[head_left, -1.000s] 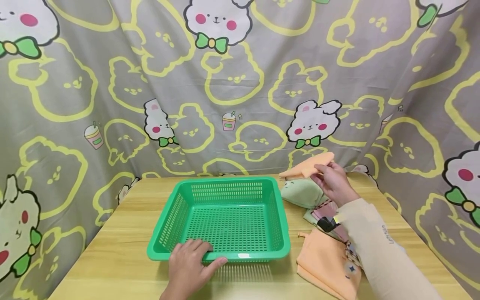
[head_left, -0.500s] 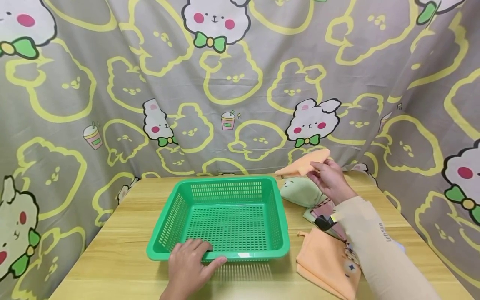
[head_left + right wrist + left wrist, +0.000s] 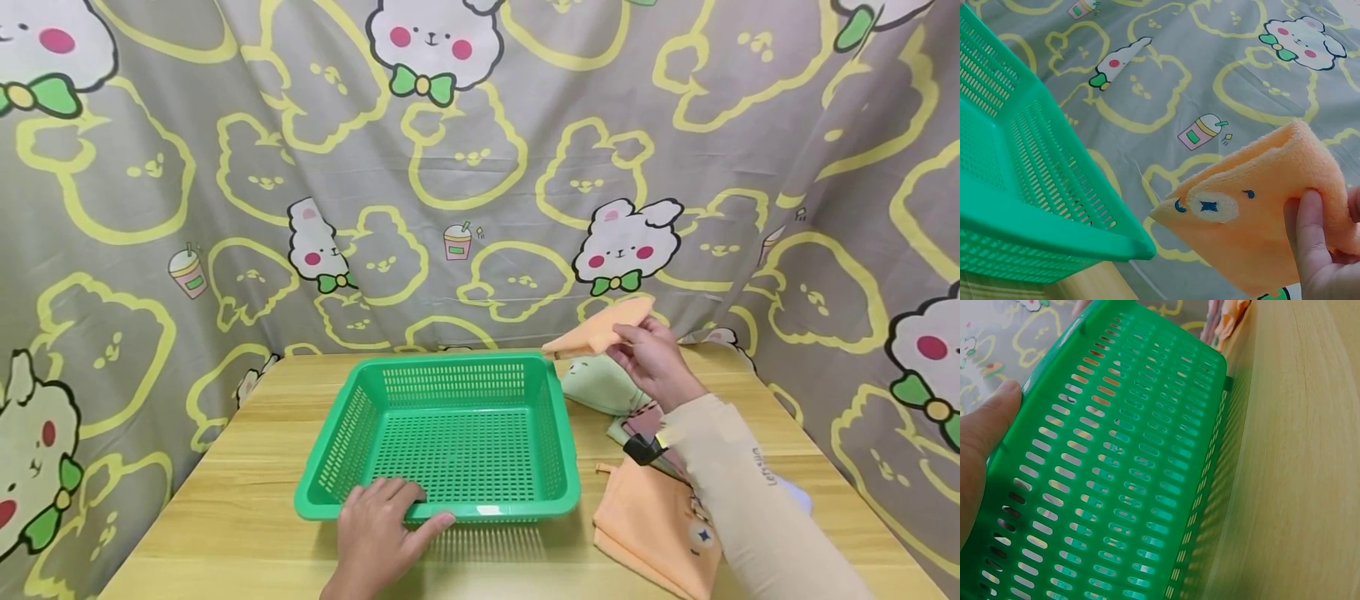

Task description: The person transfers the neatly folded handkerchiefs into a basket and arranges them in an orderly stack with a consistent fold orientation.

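Note:
My left hand [image 3: 386, 533] grips the near rim of a green plastic basket [image 3: 525, 507], fingers over the rim and thumb on the outside. In the left wrist view its slotted wall [image 3: 1116, 469] fills the middle. My right hand [image 3: 656, 362] pinches a folded orange towel [image 3: 592, 329] in the air, just right of the basket's far right corner. The right wrist view shows a small embroidered face on this towel [image 3: 1254, 212]. Below that hand a pale green cloth [image 3: 600, 383] lies beside the basket. Nothing lies inside the basket.
A second folded orange towel [image 3: 648, 533] lies on the wooden table [image 3: 240, 467], right of the basket. A pinkish cloth [image 3: 641, 421] sits between it and the green one, partly hidden by the right sleeve [image 3: 750, 483]. A patterned grey curtain [image 3: 480, 192] hangs behind and around the table.
My right hand has carried the orange towel a little to the left and slightly up, toward the basket's far right corner. My left hand and the basket have stayed put.

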Demonstrator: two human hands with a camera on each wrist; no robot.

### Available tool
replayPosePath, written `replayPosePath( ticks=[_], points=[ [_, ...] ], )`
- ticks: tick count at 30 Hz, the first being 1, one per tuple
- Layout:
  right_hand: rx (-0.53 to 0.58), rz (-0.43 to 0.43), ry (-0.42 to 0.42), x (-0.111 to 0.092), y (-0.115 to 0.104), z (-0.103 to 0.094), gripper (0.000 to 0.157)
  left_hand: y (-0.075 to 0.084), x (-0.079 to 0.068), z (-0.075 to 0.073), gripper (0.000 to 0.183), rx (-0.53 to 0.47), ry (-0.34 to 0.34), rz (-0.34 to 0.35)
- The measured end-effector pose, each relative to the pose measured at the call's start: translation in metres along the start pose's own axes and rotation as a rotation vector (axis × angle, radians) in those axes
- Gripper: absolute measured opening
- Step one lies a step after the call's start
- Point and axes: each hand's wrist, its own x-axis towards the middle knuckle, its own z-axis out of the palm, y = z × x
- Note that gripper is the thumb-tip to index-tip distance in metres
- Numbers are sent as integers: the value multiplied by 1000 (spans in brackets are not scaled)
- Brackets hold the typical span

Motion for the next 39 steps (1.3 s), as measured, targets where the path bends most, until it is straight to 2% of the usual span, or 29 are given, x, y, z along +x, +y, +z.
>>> replayPosePath(
  ticks=[13,25,34,39],
  points=[
    [-46,-22,-34,1,7,13,18,0,1,0,53,5,19,12],
    [-42,-3,-49,2,14,22,20,0,0,0,52,-4,5,3],
    [-49,6,-64,3,20,29,19,0,1,1,54,-1,24,16],
    [-52,21,-73,4,24,34,25,1,1,0,55,8,28,16]
  ],
)
